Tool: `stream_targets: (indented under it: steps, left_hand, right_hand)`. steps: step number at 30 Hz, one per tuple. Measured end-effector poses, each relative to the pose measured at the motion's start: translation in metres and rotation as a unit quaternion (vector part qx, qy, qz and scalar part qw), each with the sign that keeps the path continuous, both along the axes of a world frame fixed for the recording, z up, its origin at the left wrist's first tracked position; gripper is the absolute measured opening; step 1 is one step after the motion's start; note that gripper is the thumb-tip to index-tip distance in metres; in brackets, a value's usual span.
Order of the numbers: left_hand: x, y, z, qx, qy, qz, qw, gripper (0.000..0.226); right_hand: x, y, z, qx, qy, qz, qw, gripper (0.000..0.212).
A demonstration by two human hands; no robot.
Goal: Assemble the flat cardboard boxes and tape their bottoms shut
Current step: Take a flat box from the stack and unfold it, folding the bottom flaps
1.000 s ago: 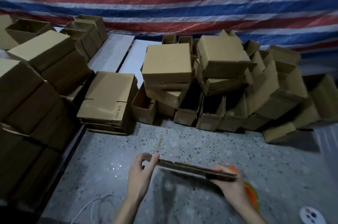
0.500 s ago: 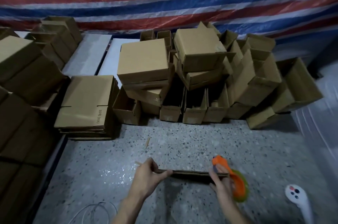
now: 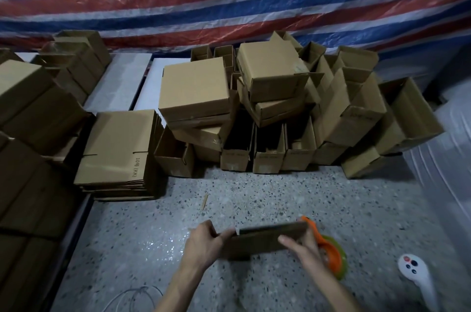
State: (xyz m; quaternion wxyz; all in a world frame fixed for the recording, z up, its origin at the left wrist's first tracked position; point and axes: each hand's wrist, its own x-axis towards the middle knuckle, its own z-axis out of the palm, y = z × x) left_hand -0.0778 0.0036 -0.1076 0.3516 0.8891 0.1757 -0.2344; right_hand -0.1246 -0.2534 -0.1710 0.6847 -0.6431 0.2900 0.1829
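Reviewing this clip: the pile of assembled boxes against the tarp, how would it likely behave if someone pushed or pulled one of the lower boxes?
The pile of assembled boxes would probably shift or topple: upper boxes sit tilted and overhang the open ones below. They look empty, so likely light and easy to slide on the speckled floor. Thin open walls may buckle under a sideways push.

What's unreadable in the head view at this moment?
- Tape dispenser: partly hidden behind right hand and flat box; tape roll unclear.
- Flat box: motion-blurred; whether it is opening is unclear.
- Stack of flat boxes: count too fine.
- White controller: cut off by the bottom edge.
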Motion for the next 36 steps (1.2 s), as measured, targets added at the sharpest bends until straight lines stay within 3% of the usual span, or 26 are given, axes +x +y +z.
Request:
stream_targets:
  steps: [3,6,8,12,16,21,23,27,33,36]
  left_hand:
    - [-0.006,0.004,-0.004,0.027,-0.01,0.024,0.999,0.05]
    - [-0.012,0.007,-0.006,0.028,-0.032,0.052,0.998,0.055]
    - [-0.017,0.005,-0.005,0.032,-0.046,0.063,0.996,0.057]
    - [-0.025,-0.002,-0.004,0.039,-0.067,0.072,0.994,0.056]
    - [-0.033,-0.003,-0.006,0.014,-0.1,0.121,0.988,0.056]
    - [-0.032,0.005,-0.013,-0.044,-0.107,0.21,0.971,0.054]
    - [-0.032,0.003,-0.014,-0.058,-0.121,0.223,0.966,0.051]
    - [-0.036,-0.008,-0.016,-0.077,-0.119,0.236,0.961,0.044]
    - [-0.032,-0.007,-0.018,-0.105,-0.081,0.212,0.968,0.042]
    - [-0.029,0.0,-0.014,-0.179,-0.026,0.223,0.958,0.045]
  right_hand:
    - [0.006,0.002,0.005,-0.004,0.011,0.059,0.998,0.117]
    - [0.012,0.009,0.015,0.044,0.007,0.025,0.999,0.125]
    - [0.015,0.018,0.018,0.008,-0.003,-0.006,1.0,0.125]
    - [0.017,0.031,0.014,-0.037,-0.014,-0.082,0.996,0.106]
    - [0.017,0.036,0.027,-0.049,-0.001,-0.05,0.998,0.08]
    - [0.012,0.034,0.035,-0.065,-0.03,0.139,0.988,0.077]
    - [0.012,0.031,0.037,-0.081,-0.028,0.171,0.982,0.083]
    - [0.009,0.026,0.041,-0.109,-0.034,0.185,0.976,0.087]
    - [0.01,0.03,0.031,-0.14,-0.027,0.143,0.979,0.073]
    - [0.018,0.029,0.03,-0.149,-0.01,0.126,0.981,0.061]
